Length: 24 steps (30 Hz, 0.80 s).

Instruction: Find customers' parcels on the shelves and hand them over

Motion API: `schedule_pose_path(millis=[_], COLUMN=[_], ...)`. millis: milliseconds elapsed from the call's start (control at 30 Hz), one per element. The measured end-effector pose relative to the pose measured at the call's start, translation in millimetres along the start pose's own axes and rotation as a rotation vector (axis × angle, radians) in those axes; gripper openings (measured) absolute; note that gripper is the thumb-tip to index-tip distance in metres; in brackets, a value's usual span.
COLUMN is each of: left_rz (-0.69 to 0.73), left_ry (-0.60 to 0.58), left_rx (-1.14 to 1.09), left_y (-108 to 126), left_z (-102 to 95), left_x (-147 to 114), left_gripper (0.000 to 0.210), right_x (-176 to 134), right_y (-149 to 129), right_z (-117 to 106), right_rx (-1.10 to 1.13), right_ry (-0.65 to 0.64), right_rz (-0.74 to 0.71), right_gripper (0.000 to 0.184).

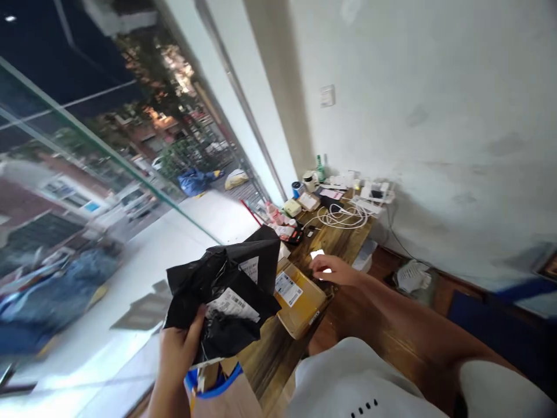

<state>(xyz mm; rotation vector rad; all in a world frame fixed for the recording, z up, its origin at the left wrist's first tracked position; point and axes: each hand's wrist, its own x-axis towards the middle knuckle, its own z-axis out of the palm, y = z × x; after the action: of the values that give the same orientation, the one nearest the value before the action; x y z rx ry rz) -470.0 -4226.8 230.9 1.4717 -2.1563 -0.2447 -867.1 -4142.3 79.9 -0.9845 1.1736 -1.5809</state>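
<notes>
My left hand (185, 342) is closed on the near edge of a crumpled black plastic mailer bag (217, 270) with a white barcode label (235, 304). Right behind the bag is a smoother black surface (267, 249) with another label; whether it is a second parcel I cannot tell. My right hand (328, 269) is over the table's right edge, its fingers curled on a bright white rectangle that looks like a lit phone (317, 253). Between the hands, a yellow-brown taped box (302, 307) with a white label lies on the wooden table (278, 360).
Coiled white cable (343, 217), cups, a green bottle (321, 169) and small boxes crowd the table's far end. An open paper bag with a blue rim (221, 383) stands below my left hand. Glass (108, 151) borders the left, a wall (426, 116) the right.
</notes>
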Motion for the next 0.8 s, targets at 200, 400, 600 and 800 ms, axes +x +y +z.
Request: schedule_pose_path(millis=[200, 400, 600, 800], left_rz=[-0.18, -0.341, -0.462, -0.844], left_ry=[0.181, 0.053, -0.112, 0.099], left_rx=[-0.127, -0.095, -0.218, -0.801], left_y=[-63, -102, -105, -189], left_z=[1.1, 35.5, 63.2, 115.5], left_x=[-80, -149, -153, -150], left_gripper=[0.043, 0.037, 0.039, 0.043], right_x=[2, -37, -35, -25], right_y=[40, 119, 158, 175], right_z=[169, 182, 113, 62], right_rx=[-0.357, -0.482, -0.569, -0.65], right_ry=[-0.625, -0.631, -0.317, -0.07], right_rz=[-0.18, -0.041, 0.05, 0.045], right_gripper=[0.038, 0.023, 0.016, 0.016])
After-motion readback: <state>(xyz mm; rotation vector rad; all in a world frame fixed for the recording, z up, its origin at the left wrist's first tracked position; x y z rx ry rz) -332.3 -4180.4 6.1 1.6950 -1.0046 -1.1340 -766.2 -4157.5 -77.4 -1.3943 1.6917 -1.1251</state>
